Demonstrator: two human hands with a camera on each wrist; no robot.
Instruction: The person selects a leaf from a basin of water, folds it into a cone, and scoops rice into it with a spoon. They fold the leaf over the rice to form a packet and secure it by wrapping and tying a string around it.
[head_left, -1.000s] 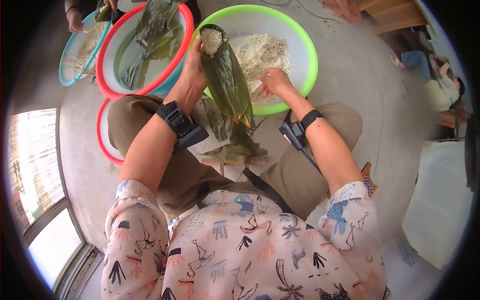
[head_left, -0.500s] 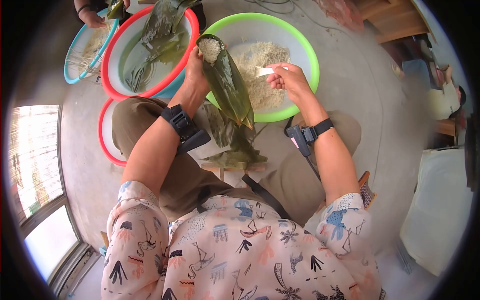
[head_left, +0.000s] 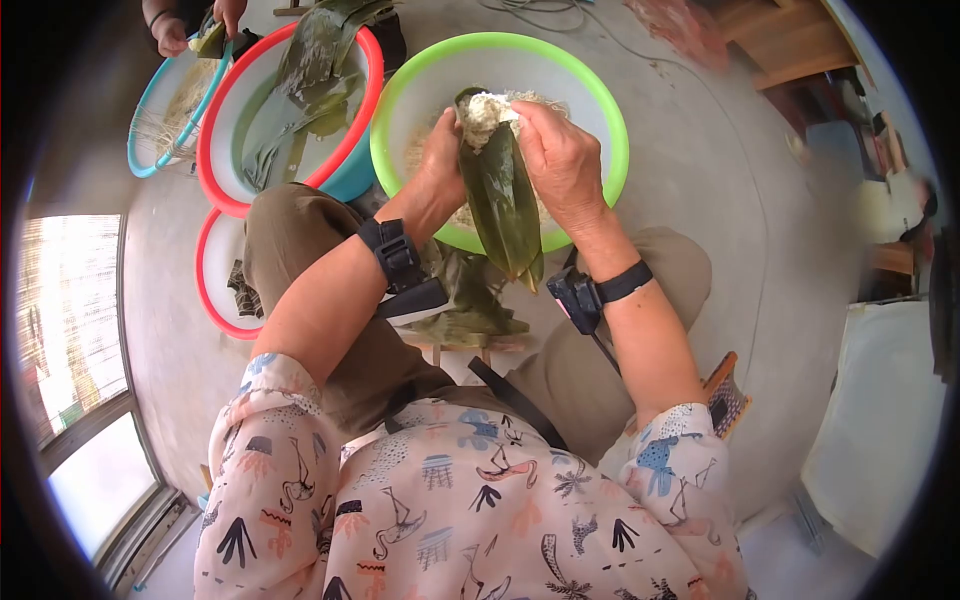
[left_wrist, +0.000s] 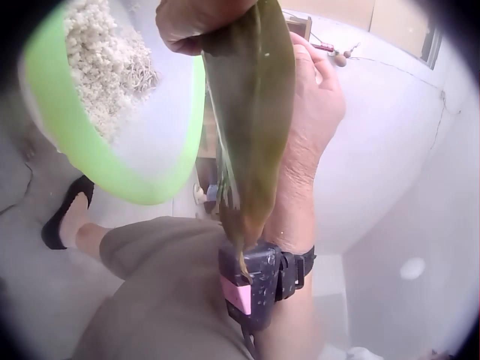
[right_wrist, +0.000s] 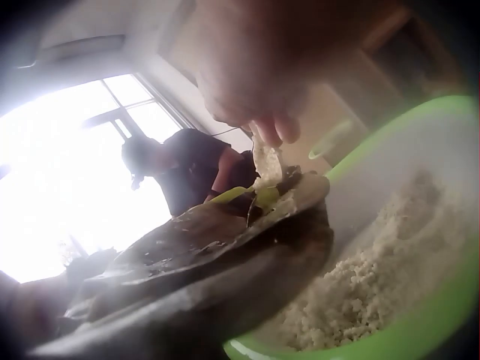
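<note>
Leaf cone (head_left: 500,200) (folded green leaf, rice in the mouth) is held between both hands over the near half of the green basin (head_left: 500,40). Its mouth points far and its tail points near, toward the lap.

The left-hand grip (head_left: 440,165) is curled round the cone's left side and closed on it, probably cupping it so the fold doesn't open. The right-hand grip (head_left: 565,165) wraps the right side and is also closed on the cone. Its fingertips sit on the rice fill (head_left: 485,108) at the mouth and look to be pressing it down (right wrist view is blurred, exact finger pose unclear).

The cone is likely held above the basin so stray grains fall back into the loose rice (head_left: 425,140) inside.

Loose leaves (head_left: 470,300) lie on the lap just near of the cone's tail, within easy reach. To the left, the red basin (head_left: 203,140) holds soaking leaves (head_left: 310,70) in water, and a second red basin (head_left: 200,270) sits near of it. At far left, another person's hands (head_left: 170,35) work over a blue basin (head_left: 130,150). Everything stands on the floor.
</note>
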